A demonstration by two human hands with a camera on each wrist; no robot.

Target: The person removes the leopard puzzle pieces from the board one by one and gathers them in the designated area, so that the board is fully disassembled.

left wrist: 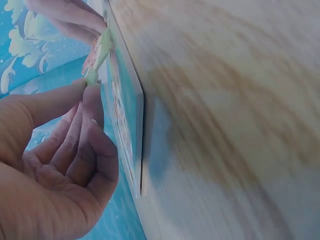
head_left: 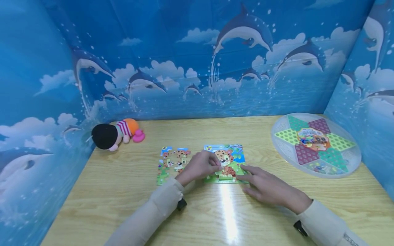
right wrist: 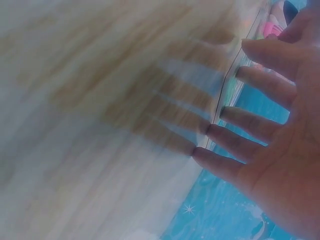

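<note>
My left hand (head_left: 203, 165) pinches a small puzzle piece (left wrist: 102, 50) between thumb and forefinger, the other fingers loosely curled. Seen from the left wrist, the piece has a light green edge and is tilted over the board. Beneath it lies a jigsaw board (head_left: 238, 157) picturing a spotted leopard cub on grass. At that board's right edge my right hand (head_left: 267, 186) is spread, its fingers (right wrist: 260, 82) fairly straight and nothing gripped in them. A second leopard picture (head_left: 163, 172), partly behind my left wrist, lies to the left with a wood-coloured gap in its upper middle.
A round, clear-rimmed Chinese checkers board (head_left: 286, 155) lies at the right back. Far left is a black-haired doll (head_left: 106, 136) in striped clothes, with a pink rubber duck (head_left: 139, 136) beside it. Dolphin-print cloth (head_left: 184, 41) walls the wooden table (head_left: 123, 205) at back and sides.
</note>
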